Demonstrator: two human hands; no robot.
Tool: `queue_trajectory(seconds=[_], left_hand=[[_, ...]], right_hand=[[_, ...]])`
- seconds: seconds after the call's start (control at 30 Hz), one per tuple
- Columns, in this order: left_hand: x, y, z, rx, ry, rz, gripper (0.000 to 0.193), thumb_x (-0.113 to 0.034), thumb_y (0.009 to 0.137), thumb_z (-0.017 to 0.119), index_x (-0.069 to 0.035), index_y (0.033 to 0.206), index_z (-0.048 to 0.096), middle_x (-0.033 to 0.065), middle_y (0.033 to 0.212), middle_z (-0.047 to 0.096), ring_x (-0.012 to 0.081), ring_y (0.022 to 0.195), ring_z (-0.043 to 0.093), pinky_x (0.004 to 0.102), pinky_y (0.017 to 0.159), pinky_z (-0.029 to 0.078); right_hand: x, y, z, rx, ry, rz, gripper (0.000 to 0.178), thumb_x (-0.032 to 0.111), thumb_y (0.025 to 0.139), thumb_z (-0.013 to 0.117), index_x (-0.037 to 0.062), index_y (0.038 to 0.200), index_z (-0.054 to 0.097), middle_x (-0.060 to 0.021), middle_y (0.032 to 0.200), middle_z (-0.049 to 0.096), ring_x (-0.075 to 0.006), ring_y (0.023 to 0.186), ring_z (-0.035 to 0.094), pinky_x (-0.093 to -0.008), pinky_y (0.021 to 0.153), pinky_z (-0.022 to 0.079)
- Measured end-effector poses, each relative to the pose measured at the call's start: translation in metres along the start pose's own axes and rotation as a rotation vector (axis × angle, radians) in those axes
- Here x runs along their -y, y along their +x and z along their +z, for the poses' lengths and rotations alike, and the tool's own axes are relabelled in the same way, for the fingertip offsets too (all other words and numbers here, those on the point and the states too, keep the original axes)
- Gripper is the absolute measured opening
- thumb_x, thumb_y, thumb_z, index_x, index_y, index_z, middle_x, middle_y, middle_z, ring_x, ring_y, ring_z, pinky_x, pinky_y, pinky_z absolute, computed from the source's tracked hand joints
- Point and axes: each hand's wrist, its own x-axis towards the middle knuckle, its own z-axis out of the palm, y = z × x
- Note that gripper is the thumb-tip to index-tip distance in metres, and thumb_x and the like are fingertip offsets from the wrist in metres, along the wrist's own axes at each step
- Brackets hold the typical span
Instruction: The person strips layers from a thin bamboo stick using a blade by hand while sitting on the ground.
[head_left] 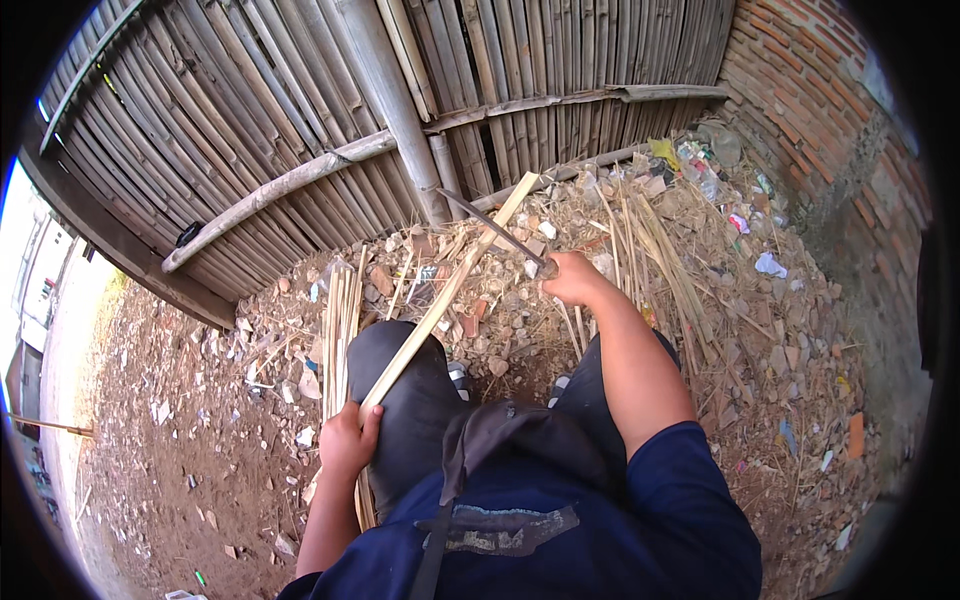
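Back wall: upright bamboo slats [280, 110], grey-brown, rounded and weathered, fill the view from 10 to 1 o'clock; a knobbly bamboo rail [290, 195] runs across them and a thick, smooth post [395, 110] stands against them.
Side wall: rough red bricks [810, 90] in uneven rows at 2 o'clock, with grey mortar between.
Ground: dry brown dirt [180, 470] strewn with broken stone, brick chips and straw; crumpled plastic litter [700, 170] lies at 2 o'clock and a white scrap [770, 265] near 3.
Long strip: pale yellow, flat, narrow and straight, bamboo-like, with lengthwise lines along its face; it slants through the middle, one end between 12 and 1 o'clock, the other between 7 and 8, passing over the left knee.
Left hand [347, 440]: between 7 and 8 o'clock, fingers curled round the near end of the long strip [449, 293], thumb laid along it.
Right hand [575, 278]: between 2 and 3 o'clock, closed in a fist on a knife [522, 250], the handle mostly hidden.
Knife: dark, slim, straight blade pointing to 11 o'clock and crossing the strip's upper part; whether its edge touches cannot be told.
Loose bundles: thin pale strips [342, 330] stand near 9 o'clock beside the left leg; more straw-coloured strips [665, 265] fan out near 3.
Clothing: dark trousers [400, 370] and a navy shirt [620, 545] at 6 o'clock.
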Motion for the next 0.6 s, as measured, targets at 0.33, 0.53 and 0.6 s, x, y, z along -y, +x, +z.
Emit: queue_trajectory(seconds=[0.33,0.53,0.6], left_hand=[[0.002,-0.004,-0.002,0.001,-0.004,0.000,0.048,-0.047,0.095,0.064,-0.003,0.076,0.054,0.0231,0.064,0.063,0.0459,0.062,0.064,0.0551,0.058,0.051],[-0.007,-0.001,-0.007,0.012,-0.031,-0.021,0.048,-0.045,0.096,0.062,-0.002,0.076,0.053,0.0266,0.066,0.063,0.0489,0.064,0.063,0.0580,0.060,0.048],[-0.003,-0.003,-0.005,0.006,-0.015,-0.019,0.049,-0.047,0.095,0.063,-0.003,0.077,0.055,0.0250,0.065,0.063,0.0473,0.064,0.064,0.0564,0.060,0.050]], right_hand=[[0.043,-0.025,0.012,0.214,-0.150,-0.162,0.035,0.027,0.081,0.075,0.0037,0.106,0.068,-0.0192,0.099,0.071,-0.0347,0.095,0.068,-0.0427,0.084,0.053],[0.004,-0.003,0.004,0.054,-0.017,-0.027,0.042,0.027,0.081,0.076,0.0025,0.114,0.068,-0.0214,0.107,0.071,-0.0374,0.101,0.068,-0.0427,0.090,0.053],[0.006,-0.007,0.010,0.002,-0.060,-0.033,0.045,0.029,0.081,0.075,0.0027,0.117,0.067,-0.0221,0.109,0.070,-0.0379,0.103,0.067,-0.0430,0.091,0.053]])
